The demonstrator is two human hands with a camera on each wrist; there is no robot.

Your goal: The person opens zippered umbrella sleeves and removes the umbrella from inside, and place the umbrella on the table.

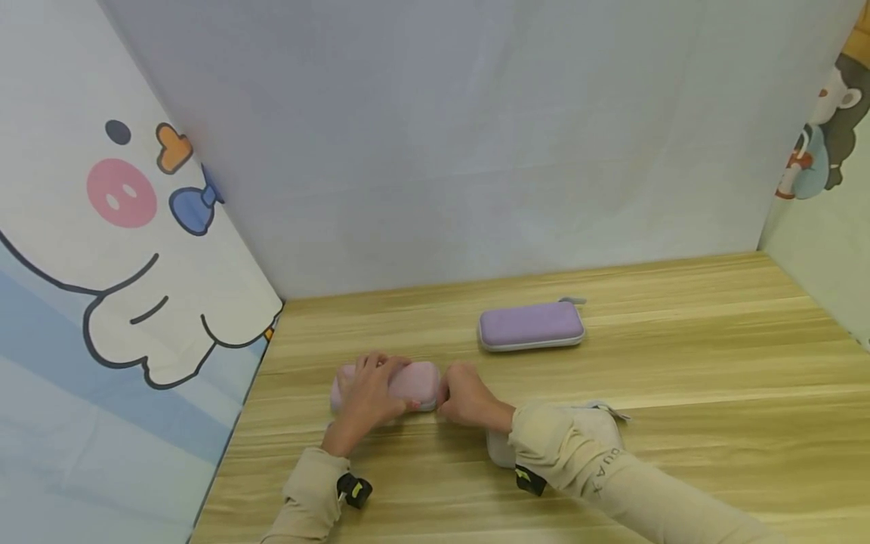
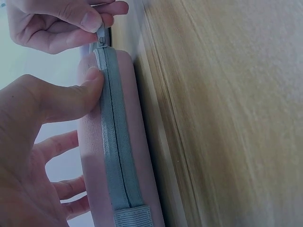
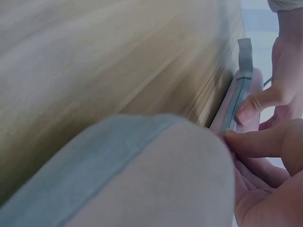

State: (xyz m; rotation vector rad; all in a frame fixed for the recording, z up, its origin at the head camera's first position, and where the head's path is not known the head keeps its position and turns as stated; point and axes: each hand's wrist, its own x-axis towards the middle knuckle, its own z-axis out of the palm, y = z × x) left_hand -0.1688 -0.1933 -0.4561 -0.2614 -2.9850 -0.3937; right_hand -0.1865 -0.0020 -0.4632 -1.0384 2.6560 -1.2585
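Note:
A pink zip case (image 1: 416, 381) lies on the wooden table, left of centre. My left hand (image 1: 370, 397) grips it from above, its thumb on the near side by the grey zipper (image 2: 113, 127). At the case's right end my right hand (image 1: 467, 397) pinches the zipper pull (image 2: 101, 35) between thumb and finger. Both sides of the zipper tape meet along the stretch seen in the left wrist view. The right wrist view shows both hands, left (image 3: 279, 99) and right (image 3: 270, 179), at the case, with a pale case (image 3: 165, 175) large in front.
A purple case (image 1: 532, 326) with a grey rim lies further back, right of the pink one. The pale case (image 1: 601, 427) sits partly under my right forearm. A light curtain (image 1: 476, 151) stands behind the table (image 1: 714, 363), with a printed cartoon sheet (image 1: 102, 302) at left.

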